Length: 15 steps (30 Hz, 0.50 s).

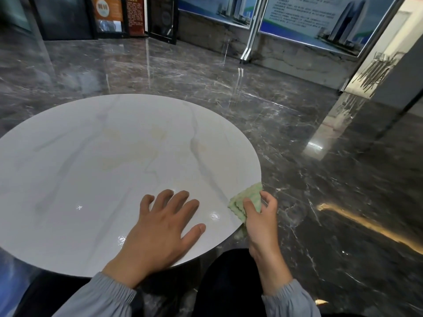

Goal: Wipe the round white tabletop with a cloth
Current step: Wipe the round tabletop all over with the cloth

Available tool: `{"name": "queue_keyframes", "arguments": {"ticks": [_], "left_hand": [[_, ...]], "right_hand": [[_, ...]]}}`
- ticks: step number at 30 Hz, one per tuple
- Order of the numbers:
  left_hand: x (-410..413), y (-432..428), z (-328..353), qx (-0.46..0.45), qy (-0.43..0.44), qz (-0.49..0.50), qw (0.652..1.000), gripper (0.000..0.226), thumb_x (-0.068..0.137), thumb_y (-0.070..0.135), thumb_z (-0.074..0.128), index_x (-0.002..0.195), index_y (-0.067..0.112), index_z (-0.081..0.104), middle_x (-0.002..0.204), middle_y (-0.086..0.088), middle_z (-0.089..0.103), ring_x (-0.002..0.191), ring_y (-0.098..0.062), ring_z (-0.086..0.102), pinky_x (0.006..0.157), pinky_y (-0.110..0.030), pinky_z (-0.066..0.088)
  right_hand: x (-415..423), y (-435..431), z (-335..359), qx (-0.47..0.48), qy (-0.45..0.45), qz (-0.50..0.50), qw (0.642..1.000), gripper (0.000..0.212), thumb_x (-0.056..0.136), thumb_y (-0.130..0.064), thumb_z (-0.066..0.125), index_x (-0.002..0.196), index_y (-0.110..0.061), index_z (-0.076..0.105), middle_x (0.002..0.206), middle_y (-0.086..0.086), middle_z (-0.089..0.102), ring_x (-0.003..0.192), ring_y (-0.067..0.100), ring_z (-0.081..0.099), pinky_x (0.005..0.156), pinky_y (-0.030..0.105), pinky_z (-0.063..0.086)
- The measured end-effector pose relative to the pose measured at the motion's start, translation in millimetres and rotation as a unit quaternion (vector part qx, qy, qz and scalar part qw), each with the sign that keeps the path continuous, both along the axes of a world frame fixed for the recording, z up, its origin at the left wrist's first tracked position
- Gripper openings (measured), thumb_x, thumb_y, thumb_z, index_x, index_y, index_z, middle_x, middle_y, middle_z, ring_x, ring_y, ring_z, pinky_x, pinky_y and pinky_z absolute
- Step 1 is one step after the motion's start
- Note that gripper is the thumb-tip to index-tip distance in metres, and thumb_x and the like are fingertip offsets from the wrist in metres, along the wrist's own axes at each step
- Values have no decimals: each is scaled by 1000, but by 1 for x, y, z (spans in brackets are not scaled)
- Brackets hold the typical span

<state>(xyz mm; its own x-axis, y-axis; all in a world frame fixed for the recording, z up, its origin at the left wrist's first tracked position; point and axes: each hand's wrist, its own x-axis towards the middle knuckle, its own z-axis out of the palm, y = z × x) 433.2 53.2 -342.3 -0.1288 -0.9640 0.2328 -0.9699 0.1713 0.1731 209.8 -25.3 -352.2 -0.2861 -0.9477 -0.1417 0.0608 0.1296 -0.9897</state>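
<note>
The round white tabletop point(109, 161) with faint grey and yellowish veins fills the left and middle of the head view. My left hand point(160, 227) lies flat on its near part, fingers spread, holding nothing. My right hand point(261, 225) is at the table's right rim, fingers closed on a folded pale green cloth point(247, 199). The cloth rests against the rim, partly over the edge, with its lower part hidden behind my thumb.
A dark, glossy marble floor point(320, 179) surrounds the table. Display boards point(315, 17) and dark panels point(128, 17) stand along the far wall. A metal-framed doorway point(375, 58) is at the right. My dark-clothed legs point(229, 282) are just below the table's near edge.
</note>
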Motion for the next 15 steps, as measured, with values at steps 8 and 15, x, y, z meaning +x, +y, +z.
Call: {"name": "queue_keyframes", "arguments": {"ticks": [8,15], "left_hand": [[2,-1,6,9,2,-9,1000,52,100,74,28,135,41,48,146,12,45,137,-26,40,112,-56,31],[1,-1,8,22,14,-12,1000,52,99,75,26,134,42,46,147,13,43,139,-26,38,114,-56,27]], "right_hand": [[-13,-75,37,53,49,-20,997,7,98,-6,67,92,-7,63,87,10,74,61,13,69,52,23,54],[-9,-43,22,58,13,0,998,21,99,-22,68,93,-2,70,87,13,78,73,25,75,59,29,59]]}}
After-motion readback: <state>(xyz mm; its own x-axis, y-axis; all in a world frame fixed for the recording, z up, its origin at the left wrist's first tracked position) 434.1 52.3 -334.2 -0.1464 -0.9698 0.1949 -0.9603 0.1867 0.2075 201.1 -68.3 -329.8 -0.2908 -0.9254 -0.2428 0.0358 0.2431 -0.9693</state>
